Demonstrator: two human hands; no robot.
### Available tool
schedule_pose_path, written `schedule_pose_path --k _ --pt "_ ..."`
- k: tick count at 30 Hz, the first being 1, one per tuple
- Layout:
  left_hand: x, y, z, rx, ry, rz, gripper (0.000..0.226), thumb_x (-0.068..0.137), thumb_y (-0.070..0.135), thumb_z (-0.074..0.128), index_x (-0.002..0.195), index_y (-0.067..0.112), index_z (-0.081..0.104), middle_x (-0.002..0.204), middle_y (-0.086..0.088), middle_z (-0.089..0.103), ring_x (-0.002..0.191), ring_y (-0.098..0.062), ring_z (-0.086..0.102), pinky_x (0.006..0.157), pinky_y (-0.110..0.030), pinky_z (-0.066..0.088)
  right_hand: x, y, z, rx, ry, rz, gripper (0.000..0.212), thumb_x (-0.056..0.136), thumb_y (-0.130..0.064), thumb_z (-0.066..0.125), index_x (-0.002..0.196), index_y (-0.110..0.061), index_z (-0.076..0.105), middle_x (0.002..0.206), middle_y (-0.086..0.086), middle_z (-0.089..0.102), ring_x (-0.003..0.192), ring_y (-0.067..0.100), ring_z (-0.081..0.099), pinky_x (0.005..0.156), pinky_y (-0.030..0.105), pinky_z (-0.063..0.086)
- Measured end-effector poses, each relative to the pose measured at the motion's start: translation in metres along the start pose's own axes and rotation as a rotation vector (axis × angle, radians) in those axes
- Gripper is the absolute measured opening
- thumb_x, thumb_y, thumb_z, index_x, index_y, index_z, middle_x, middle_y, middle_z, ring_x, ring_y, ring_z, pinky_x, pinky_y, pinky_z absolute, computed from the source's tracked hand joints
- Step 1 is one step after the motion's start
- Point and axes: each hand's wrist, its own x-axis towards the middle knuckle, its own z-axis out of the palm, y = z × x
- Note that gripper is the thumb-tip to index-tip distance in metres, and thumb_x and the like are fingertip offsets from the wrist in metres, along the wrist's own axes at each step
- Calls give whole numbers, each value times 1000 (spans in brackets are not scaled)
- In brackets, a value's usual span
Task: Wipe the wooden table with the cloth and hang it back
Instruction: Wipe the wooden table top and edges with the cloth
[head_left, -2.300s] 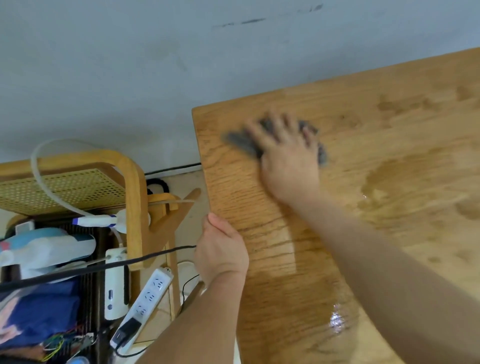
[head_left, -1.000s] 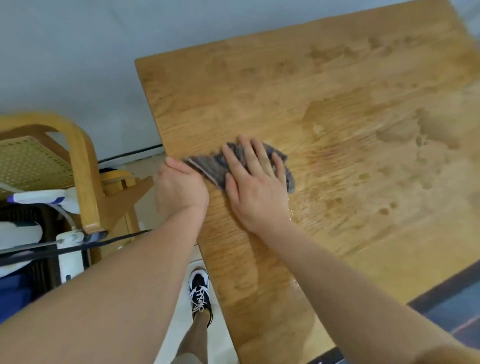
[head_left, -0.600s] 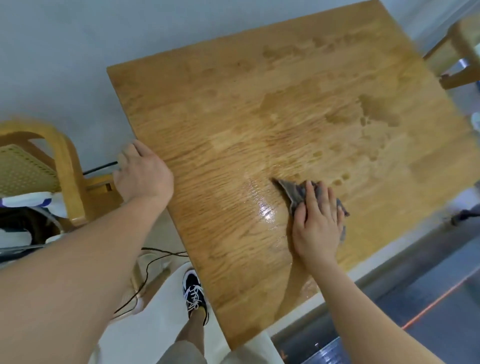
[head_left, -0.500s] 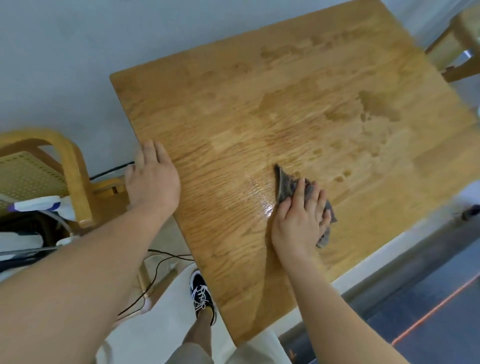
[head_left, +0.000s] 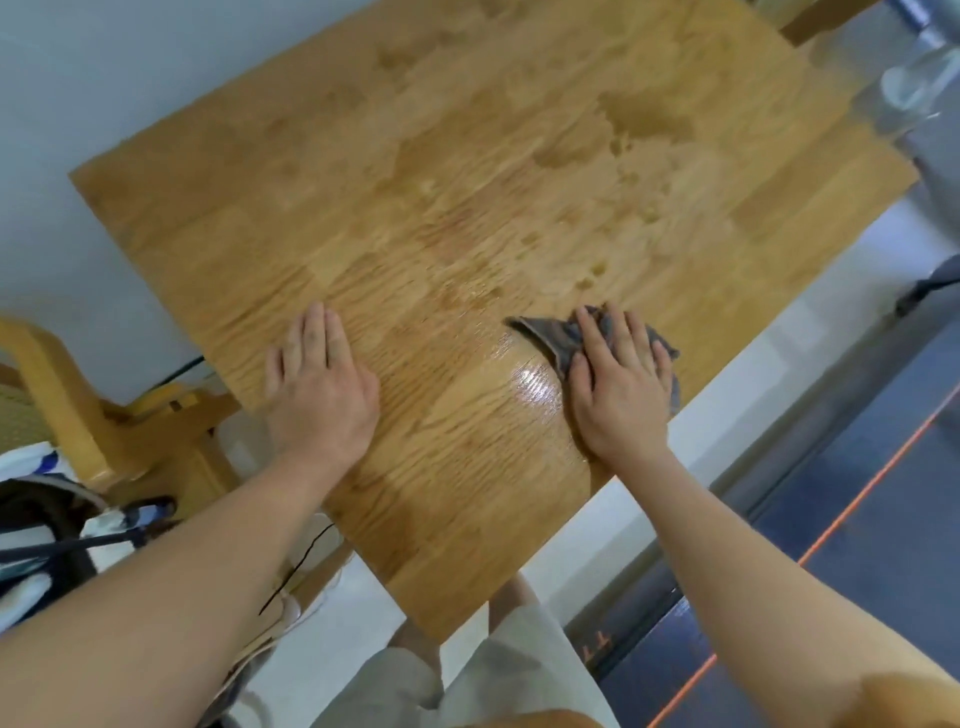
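The right hand (head_left: 621, 389), fingers spread flat, pressed the crumpled grey cloth (head_left: 550, 338) onto the square wooden bench (head_left: 467, 182) near its right edge, having swept there from the left corner. The left hand (head_left: 319, 395), earlier gripping the left edge, lay open-palmed on top. Damp blotches farther back suggested wiping remained, with unobstructed surface ahead.

No text, label or number is legible anywhere.
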Motion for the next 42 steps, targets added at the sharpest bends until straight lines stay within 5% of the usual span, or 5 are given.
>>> schedule_pose_path --k 5,15,23,30,42 --pt "-1 -6 18 -46 156 1 61 95 34 24 150 7 19 158 -10 19 145 -26 15 117 -47 13 -11 -36 11 39 66 277 54 99 -38 29 152 -30 27 162 5 20 150 24 11 119 51 10" --pt "-3 -5 22 -64 223 -1 60 93 33 28 148 8 27 155 -10 27 144 -25 22 115 -48 17 -49 -41 19 -65 -166 -708 44 104 -43 26 146 -40 38 159 -6 28 149 19 18 118 46 17" --pt "-1 -5 21 -50 210 -6 62 92 34 25 148 8 25 156 -9 25 144 -24 20 114 -46 17 35 -54 3 84 108 290 60 96 -20 36 150 -44 25 164 0 9 150 23 7 119 49 8" --pt "0 -8 25 -74 230 -16 60 93 34 24 149 11 26 157 -5 24 145 -19 17 115 -43 15 25 -194 43 103 -17 -277 52 96 -39 27 145 -29 43 159 0 27 148 23 18 118 51 15" --pt "1 -8 21 -56 210 -3 60 92 31 30 147 9 30 155 -8 29 143 -24 24 114 -46 20 -22 -43 6 -100 -95 -509 47 100 -40 35 147 -35 39 159 -4 27 149 20 19 116 50 22"
